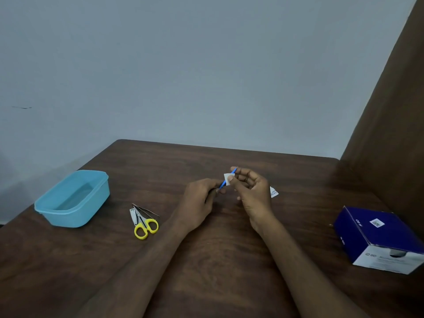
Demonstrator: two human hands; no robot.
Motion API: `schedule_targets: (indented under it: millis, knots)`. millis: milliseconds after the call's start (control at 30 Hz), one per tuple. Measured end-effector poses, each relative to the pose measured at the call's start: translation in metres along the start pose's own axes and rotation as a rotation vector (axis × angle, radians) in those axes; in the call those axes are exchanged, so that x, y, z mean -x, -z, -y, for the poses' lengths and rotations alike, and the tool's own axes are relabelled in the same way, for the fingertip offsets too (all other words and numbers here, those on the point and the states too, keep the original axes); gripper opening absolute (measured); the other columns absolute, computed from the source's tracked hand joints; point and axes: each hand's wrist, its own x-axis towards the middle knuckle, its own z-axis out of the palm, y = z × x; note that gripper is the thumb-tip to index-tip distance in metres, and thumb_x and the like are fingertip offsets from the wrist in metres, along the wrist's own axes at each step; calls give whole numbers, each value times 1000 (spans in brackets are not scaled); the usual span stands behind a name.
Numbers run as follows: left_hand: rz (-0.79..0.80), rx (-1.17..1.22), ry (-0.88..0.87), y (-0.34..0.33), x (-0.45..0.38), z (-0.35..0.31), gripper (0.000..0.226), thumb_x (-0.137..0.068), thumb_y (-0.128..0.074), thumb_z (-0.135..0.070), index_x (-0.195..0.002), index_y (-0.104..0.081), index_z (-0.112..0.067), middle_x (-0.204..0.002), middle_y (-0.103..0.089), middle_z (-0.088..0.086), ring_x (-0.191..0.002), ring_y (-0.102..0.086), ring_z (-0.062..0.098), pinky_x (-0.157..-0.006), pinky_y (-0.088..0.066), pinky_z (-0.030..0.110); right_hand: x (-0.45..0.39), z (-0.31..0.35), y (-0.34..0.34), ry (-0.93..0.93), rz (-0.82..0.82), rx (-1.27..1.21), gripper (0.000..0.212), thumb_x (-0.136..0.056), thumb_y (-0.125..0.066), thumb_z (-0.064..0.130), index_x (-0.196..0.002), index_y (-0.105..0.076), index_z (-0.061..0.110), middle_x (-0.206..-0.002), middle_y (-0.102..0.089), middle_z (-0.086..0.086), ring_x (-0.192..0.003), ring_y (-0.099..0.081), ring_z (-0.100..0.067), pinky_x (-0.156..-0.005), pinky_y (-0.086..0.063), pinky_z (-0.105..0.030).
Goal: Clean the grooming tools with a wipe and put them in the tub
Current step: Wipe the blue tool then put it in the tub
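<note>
Box near the desk's right edge is dark blue card with a white front panel and a small white sticker on top; looks like "BD" printed on it, but the rest of the lettering is too blurry to read. Desk is dark brown woodgrain, smooth, with a rounded far-left corner.

Both hands are up over the middle of the desk. Left hand pinches the lower end of a thin blue stick, fingers curled round it. Right hand pinches a small white square wipe against the stick's upper part, thumb on the front of the wipe, the other fingers loosely curled behind. A torn white wrapper with tiny unreadable print peeks out just behind the right hand, flat on the desk.

Left of the hands lie scissors with yellow plastic loops, a shiny metal nail clipper and thin metal tweezers, all bunched together and touching.

Tub sits toward the left edge, light blue translucent plastic, rectangular with rounded corners and a lipped rim.
</note>
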Motion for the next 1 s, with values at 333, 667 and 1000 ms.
schedule_targets:
  millis: [333, 667, 1000]
  knots:
    - [-92, 48, 67, 0, 0, -5, 28, -91, -77, -2, -114, -83, -17, -102, -82, -6, -94, -73, 2, -79, -58, 15, -3, -4, -2, -22, -53, -16, 10, -97, -77, 21, -107, -80, 19, -97, -83, 3, -63, -60, -1, -54, -45, -20]
    - [-113, 52, 174, 2, 1, -7, 25, -81, -90, -6, -102, -86, -18, -88, -81, -8, -79, -68, -15, -74, -49, 1, -1, 1, -2, -50, -22, -1, 22, -104, -67, 31, -97, -78, 14, -98, -83, 5, -62, -52, -4, -52, -42, -19]
    - [-98, 41, 220, 2, 0, -3, 23, -80, -91, -11, -100, -85, -21, -85, -80, -12, -81, -73, -3, -73, -57, 13, 1, 4, -3, -38, 17, -15, 13, -98, -75, 18, -111, -74, 17, -98, -84, 3, -58, -57, -6, -54, -43, -21]
